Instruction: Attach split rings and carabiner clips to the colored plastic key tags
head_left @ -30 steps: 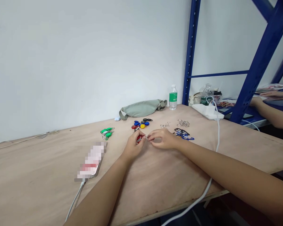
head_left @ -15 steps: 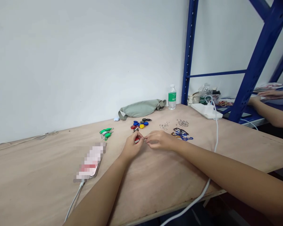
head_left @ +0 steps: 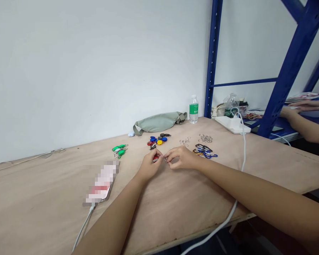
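Note:
My left hand (head_left: 149, 163) is closed on a red badge reel (head_left: 155, 159), which its fingers partly cover. Against it, my right hand (head_left: 181, 158) pinches a small metal ring (head_left: 165, 159) at the reel's end; how the two are joined is too small to tell. Just beyond lies a pile of blue, red, yellow and black badge reels (head_left: 160, 142). Several carabiners (head_left: 205, 151) in black, blue and orange rest past my right hand, near two groups of silver metal rings (head_left: 205, 138). Green reels with clips (head_left: 120, 151) lie to the left.
A phone (head_left: 103, 182) on a charging cable lies left of my left forearm. A grey-green waist bag (head_left: 159, 122) and a water bottle (head_left: 194, 109) stand by the wall. A white cable (head_left: 244, 152) runs from a power strip (head_left: 232, 124) under my right forearm. Another person's arms are at far right.
My right hand has shifted very slightly right, and the metal ring between the fingertips shows a little more. The left hand keeps its hold on the red reel.

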A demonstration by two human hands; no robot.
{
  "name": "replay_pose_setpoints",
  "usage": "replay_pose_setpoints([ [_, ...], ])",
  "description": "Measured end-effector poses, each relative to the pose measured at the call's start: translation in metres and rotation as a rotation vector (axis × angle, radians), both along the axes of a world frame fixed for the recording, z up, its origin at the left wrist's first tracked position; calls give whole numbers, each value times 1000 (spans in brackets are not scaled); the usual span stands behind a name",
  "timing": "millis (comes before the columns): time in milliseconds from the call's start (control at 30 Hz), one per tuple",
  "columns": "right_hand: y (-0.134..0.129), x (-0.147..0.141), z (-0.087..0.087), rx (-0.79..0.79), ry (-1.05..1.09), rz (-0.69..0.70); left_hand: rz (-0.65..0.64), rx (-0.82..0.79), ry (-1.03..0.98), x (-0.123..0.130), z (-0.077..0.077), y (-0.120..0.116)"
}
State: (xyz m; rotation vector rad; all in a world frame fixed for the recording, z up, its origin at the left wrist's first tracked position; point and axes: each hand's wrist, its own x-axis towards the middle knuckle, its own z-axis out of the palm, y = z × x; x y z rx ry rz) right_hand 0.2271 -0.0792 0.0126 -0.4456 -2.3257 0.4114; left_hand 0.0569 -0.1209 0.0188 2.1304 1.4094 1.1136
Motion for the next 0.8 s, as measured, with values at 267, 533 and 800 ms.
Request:
replay_pose_setpoints([
  [267, 2, 0, -1, -41, -5, 18, -24, 9, 13, 3, 1, -3],
  [533, 6, 0, -7, -299, -15, -67, -109, 45, 105, 3, 2, -7],
  [800, 6, -2, -8, -500, 9, -129, -210, 155, 283, 4, 11, -13],
])
